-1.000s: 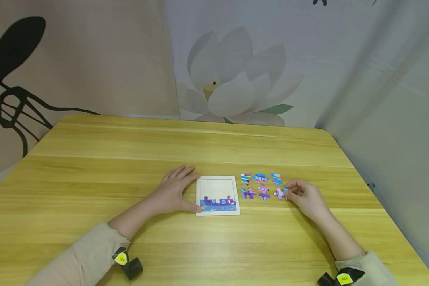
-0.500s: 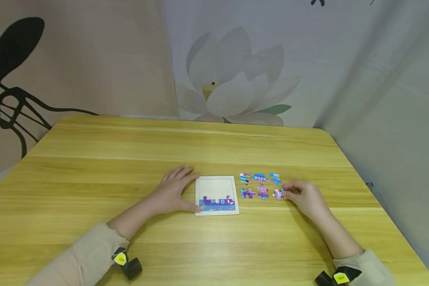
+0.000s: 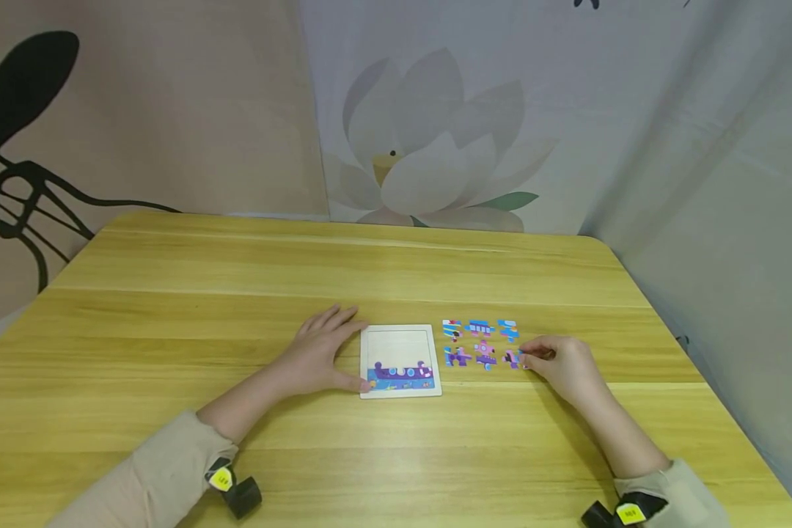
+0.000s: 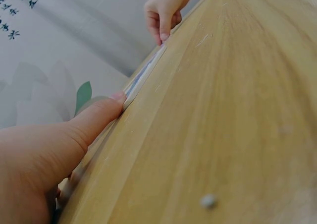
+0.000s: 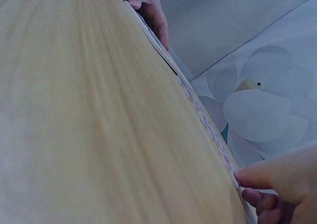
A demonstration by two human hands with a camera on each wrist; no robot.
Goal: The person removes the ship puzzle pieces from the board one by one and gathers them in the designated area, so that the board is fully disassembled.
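A white puzzle tray (image 3: 400,397) lies on the table, its lower part filled with a blue and purple sea picture and its upper part bare. Beside its left edge my left hand (image 3: 320,354) lies with fingers spread, the thumb touching the lower left corner. To the tray's right, several loose jigsaw pieces (image 3: 480,328) lie in two rows. My right hand (image 3: 563,364) pinches the rightmost jigsaw piece (image 3: 511,358) of the lower row between thumb and index finger; its right edge is hidden by the fingertips. In the right wrist view the pieces show only as a thin strip.
The wooden table (image 3: 343,462) reaches back to a curtain (image 3: 237,110) printed with a flower. Both wrists carry black cameras (image 3: 244,497) over beige sleeves. A small pale speck (image 4: 208,201) shows in the left wrist view.
The jigsaw piece at my right hand has turned, now showing purple and dark parts where pink and white showed. My right hand shifted slightly left; my left hand stays at the tray.
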